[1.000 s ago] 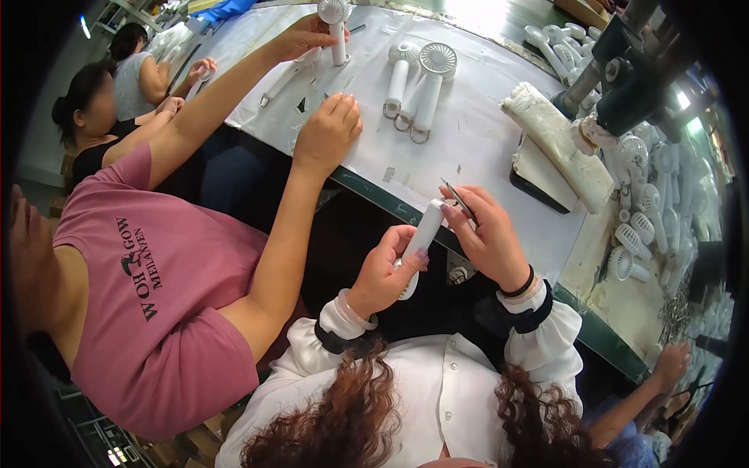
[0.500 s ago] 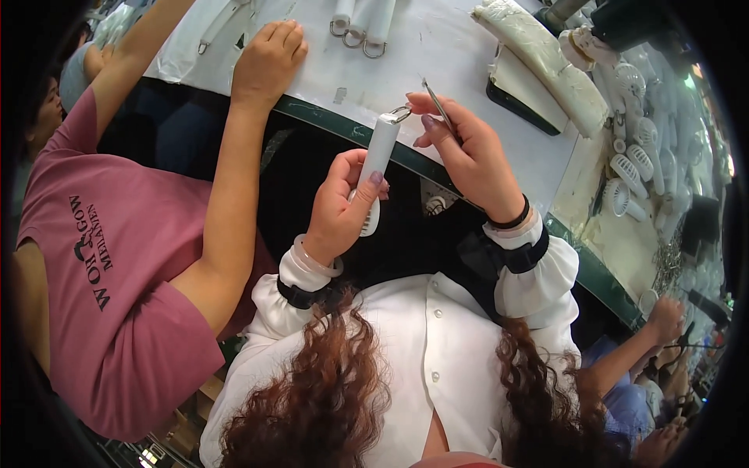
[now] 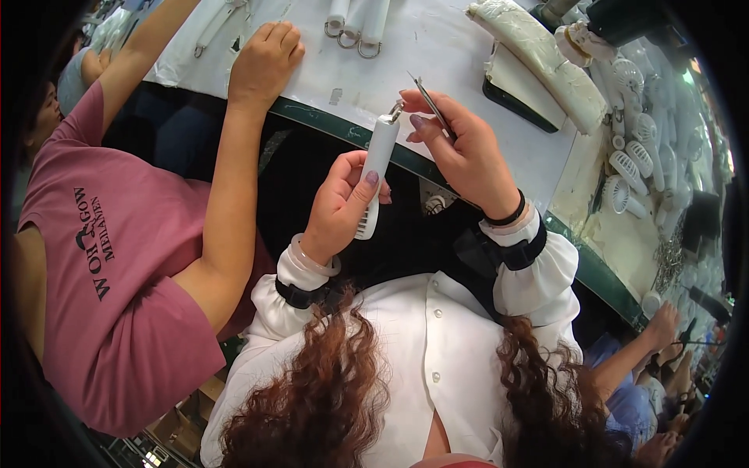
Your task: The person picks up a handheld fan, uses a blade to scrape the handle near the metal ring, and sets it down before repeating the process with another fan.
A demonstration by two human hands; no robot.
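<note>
My left hand [image 3: 337, 204] is closed around a white handheld fan [image 3: 379, 152], its slatted head down by my palm and its handle end pointing up and away. A metal loop [image 3: 395, 111] sticks out of that handle end, seen nearly edge-on. In my right hand [image 3: 468, 148] are slim metal tweezers [image 3: 432, 104], their pointed tips up and to the left. My right index fingertip is at the loop; whether it presses on it I cannot tell.
More white fans with loops [image 3: 355, 31] lie on the white-covered table [image 3: 343, 74]. A wrapped roll [image 3: 538, 58] and a dark-edged pad [image 3: 519, 105] sit to the right, beyond them a heap of fans [image 3: 628, 168]. At left, a co-worker's hand [image 3: 267, 66] rests on the table.
The fan has turned in my left hand, so its loop and slatted head now show more from the side. My right hand and the tweezer tips have shifted slightly left.
</note>
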